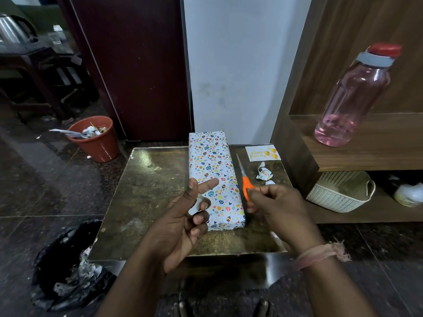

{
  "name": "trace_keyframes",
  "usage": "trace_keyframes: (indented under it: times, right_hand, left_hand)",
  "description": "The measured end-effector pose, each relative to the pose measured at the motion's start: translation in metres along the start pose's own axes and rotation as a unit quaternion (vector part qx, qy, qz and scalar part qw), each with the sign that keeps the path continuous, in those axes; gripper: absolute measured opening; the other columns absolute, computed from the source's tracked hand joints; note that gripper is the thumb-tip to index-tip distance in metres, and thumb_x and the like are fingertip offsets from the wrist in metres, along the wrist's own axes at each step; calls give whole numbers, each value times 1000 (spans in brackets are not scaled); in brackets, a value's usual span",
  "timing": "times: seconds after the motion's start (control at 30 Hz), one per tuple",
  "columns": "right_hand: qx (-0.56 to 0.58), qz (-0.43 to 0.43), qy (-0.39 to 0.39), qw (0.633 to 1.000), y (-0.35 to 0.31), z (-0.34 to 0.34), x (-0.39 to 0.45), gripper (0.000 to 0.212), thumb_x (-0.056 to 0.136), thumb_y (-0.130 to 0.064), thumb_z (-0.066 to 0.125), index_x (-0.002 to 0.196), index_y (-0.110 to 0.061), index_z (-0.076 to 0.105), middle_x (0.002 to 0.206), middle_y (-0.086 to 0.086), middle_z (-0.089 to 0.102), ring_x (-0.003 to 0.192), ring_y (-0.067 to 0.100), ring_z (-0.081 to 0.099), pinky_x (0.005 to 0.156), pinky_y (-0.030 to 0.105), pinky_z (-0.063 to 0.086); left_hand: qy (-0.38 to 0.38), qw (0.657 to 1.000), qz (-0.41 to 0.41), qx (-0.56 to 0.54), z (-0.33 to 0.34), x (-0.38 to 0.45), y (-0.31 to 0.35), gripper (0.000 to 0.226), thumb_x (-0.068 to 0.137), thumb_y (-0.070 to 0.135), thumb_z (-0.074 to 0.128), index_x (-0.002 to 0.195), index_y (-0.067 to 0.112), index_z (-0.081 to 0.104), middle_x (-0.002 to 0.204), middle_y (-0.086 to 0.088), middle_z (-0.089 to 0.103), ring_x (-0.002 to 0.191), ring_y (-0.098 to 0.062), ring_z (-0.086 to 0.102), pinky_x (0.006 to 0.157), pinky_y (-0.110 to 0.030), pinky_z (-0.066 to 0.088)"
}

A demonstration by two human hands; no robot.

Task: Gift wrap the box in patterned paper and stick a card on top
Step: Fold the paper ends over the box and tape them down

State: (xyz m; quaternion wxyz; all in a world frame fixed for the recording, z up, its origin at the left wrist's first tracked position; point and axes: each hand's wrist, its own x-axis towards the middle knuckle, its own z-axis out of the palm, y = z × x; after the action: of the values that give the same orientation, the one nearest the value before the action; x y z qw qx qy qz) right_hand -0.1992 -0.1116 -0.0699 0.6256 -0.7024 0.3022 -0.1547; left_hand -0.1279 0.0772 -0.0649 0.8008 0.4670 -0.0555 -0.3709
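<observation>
Wrapped box (214, 177) lies between scissors (244, 177) and bare table (148, 197).

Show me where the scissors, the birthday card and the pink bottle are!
scissors (245, 182): head view, on the orange handle.
birthday card (261, 152): head view, middle of the white card.
pink bottle (352, 97): head view, on its clear pink body.
</observation>
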Motion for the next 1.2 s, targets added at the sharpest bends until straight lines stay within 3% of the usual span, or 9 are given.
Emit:
trace_keyframes:
  times: [0.07,0.13,0.3,0.5,0.83,1.1,1.2]
  right_hand:
    - [156,41,-69,984,-9,4,-4,15,93,-3,65,80,2,72,73,18,70,60,18,66,62,24,56]
    - [228,74,-126,963,-15,6,-9,17,95,1,60,86,9,71,81,20,71,61,17,67,61,23,58]
    - [154,174,-327,916,-16,-3,-19,18,90,-15,66,84,1,72,80,14,66,55,12,60,46,20,52]
    - [112,189,-462,859,-11,-6,-21,40,75,-37,87,90,-3,71,89,14,63,53,9,59,37,18,47]
    - [95,181,-478,854,-8,0,-23,22,88,-25,71,90,-3,69,85,12,64,49,7,55,32,16,39]
    - [113,170,-480,853,-5,0,-21,22,89,-25,71,91,-3,69,83,12,64,47,6,53,31,15,35]
    - [121,163,-470,859,-3,-1,-20,24,85,-26,79,89,-4,70,83,14,62,46,6,51,30,15,33]
  left_hand:
    - [-1,1000,-1,-3,-1,1,0,55,91,51,58,129,14,71,78,4,41,59,-5,28,44,-16,23]
    - [-3,1000,-4,-5,-3,2,0,55,93,52,57,130,14,70,78,4,41,59,-4,29,43,-16,24]
    - [-1,1000,-2,-31,-7,3,2,55,92,51,57,128,12,71,77,3,40,55,-3,31,40,-15,28]
    - [-7,999,-3,-37,-7,1,3,56,93,53,56,129,12,70,76,3,40,56,-4,31,40,-14,27]
    - [-25,999,-15,-42,-4,-1,3,60,96,54,50,129,7,70,75,2,38,56,-4,29,41,-14,26]
    - [-32,999,-29,-16,-1,-3,1,63,93,55,53,130,7,69,75,3,40,55,-4,30,44,-17,21]
    - [-43,998,-30,-20,-3,-1,-1,65,92,58,60,131,7,68,75,3,41,54,-3,31,42,-15,25]
